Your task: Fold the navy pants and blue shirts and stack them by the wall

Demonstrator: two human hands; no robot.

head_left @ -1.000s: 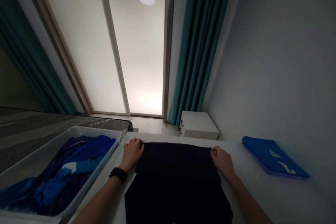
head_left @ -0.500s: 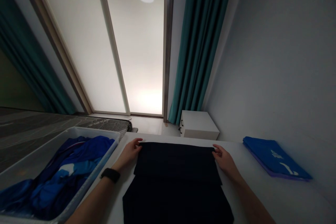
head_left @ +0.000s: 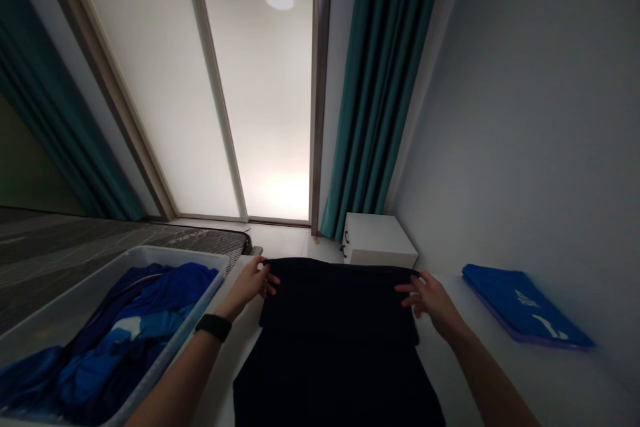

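A dark, nearly black garment [head_left: 337, 347] lies on the white table [head_left: 463, 373] in front of me, its far part folded over so that a layer edge crosses it. What kind of garment it is, I cannot make out. My left hand [head_left: 255, 283], with a black band on the wrist, pinches its far left corner. At the far right corner my right hand [head_left: 427, 297] grips the cloth between thumb and fingers, some fingers spread beneath. Between the hands the far edge is stretched and slightly raised.
To the left stands a clear plastic bin [head_left: 165, 353] with crumpled blue clothes [head_left: 135, 320] inside. Folded blue clothing [head_left: 530, 307] with white print lies at the right by the wall. Beyond the table are a white cabinet [head_left: 380, 240] and a teal curtain [head_left: 385, 93].
Both hands have lifted the far edge of the dark garment a little off the table. My right hand's fingers have moved inward under the corner.
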